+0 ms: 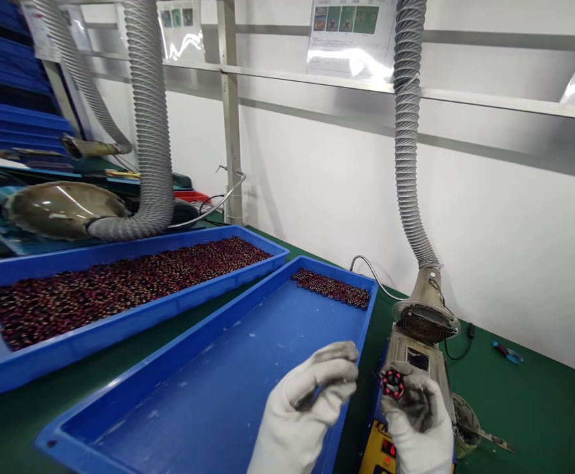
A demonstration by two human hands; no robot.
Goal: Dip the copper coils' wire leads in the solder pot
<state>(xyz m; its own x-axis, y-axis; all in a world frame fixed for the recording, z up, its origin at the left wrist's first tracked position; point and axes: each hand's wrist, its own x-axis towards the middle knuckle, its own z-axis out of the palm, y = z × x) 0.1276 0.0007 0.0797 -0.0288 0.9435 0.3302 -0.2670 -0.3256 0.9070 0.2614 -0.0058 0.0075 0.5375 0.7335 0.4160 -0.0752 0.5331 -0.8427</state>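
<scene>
My right hand (418, 411), in a white glove darkened at the fingertips, pinches a small wound motor stator (392, 383), a ring with red windings and a dark centre. The stator is held up in front of a yellow-fronted device (380, 451) with a lit red display. To its left, above the near blue tray (188, 388), my gloved left hand (314, 388) has curled fingers parted from the thumb, with nothing visible between them. Neat rows of similar stators (331, 288) lie at the far end of that tray.
A second blue tray (114, 327) full of stators stands at left. An extraction hose (408, 131) ends in a hood (425, 319) behind my right hand. A round tin (466, 421) and a blue-handled tool (507, 352) are at right. Another hose (147, 118) hangs at left.
</scene>
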